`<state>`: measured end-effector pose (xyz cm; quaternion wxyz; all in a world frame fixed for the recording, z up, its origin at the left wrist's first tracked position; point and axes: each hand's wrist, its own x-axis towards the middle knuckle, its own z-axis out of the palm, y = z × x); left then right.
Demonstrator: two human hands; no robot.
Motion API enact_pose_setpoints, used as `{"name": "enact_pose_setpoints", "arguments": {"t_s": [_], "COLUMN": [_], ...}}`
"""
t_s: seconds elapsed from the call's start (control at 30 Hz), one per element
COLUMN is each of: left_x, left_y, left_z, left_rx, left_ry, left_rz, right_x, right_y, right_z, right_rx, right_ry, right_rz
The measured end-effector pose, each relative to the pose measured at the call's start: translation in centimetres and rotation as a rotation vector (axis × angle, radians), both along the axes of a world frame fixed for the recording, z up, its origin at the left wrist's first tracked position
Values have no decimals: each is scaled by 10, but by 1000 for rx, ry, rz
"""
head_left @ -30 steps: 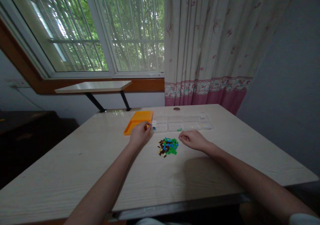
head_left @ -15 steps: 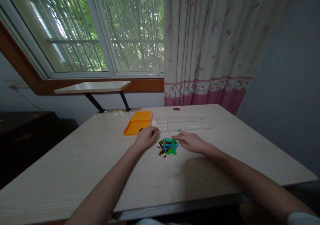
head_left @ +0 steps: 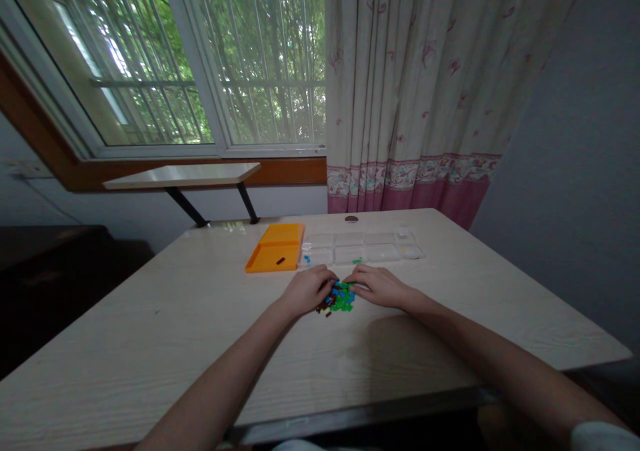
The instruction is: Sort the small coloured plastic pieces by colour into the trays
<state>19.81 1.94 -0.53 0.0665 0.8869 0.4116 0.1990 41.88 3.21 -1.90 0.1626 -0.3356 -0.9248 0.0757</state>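
Left hand [head_left: 306, 289] and right hand [head_left: 383, 285] were bare, forearms uncovered; a pale whitish fabric sleeve edge [head_left: 603, 432] showed above the right elbow.

Pile of small pieces [head_left: 339, 300]: mostly green and blue, some dark brown, a bit of yellow. Tray [head_left: 273, 251]: plain orange, with one dark brown piece [head_left: 281, 261] in it. Divided box [head_left: 365, 245]: clear and colourless, with one blue piece [head_left: 307, 259] and one green piece [head_left: 357, 261] showing in it. Table [head_left: 150, 344]: pale beige with fine wood-grain streaks. Curtain [head_left: 415, 71]: cream with scattered pink floral sprigs, a pink-patterned band and a solid pink hem. Window frame [head_left: 200, 71]: white. Sill [head_left: 280, 169]: brown wood. Leaves [head_left: 265, 31] outside: green. Wall [head_left: 575, 171]: grey. Shelf [head_left: 180, 174]: pale, with black brackets. My sleeve [head_left: 600, 434]: white.
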Motion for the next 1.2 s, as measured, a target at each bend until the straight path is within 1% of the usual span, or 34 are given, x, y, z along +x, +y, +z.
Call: {"name": "enact_pose_setpoints", "arguments": {"t_s": [0.27, 0.47, 0.77, 0.9, 1.0, 1.1, 1.2], "left_x": [2, 6, 5, 5, 5, 5, 6], "left_y": [0, 0, 2, 2, 1, 0, -1], "left_z": [-2, -3, -5, -5, -4, -2, -1], "left_rx": [4, 3, -1, -3, 4, 31, 61], "left_ry": [27, 37, 52, 53, 23, -22, -54], "left_rz": [-3, -8, -36, -40, -29, -9, -16], "right_x": [-3, -11, -17, -18, -18, -20, -22], "right_y": [0, 2, 6, 6, 6, 7, 8], "right_z": [-3, -8, -15, -15, -13, -12, -13], "right_rx": [-15, -34, -31, -36, -52, -133, -332], "right_ry": [114, 180, 216, 240, 299, 425, 576], "right_rz": [-18, -67, -128, -140, -139, -143, -158]}}
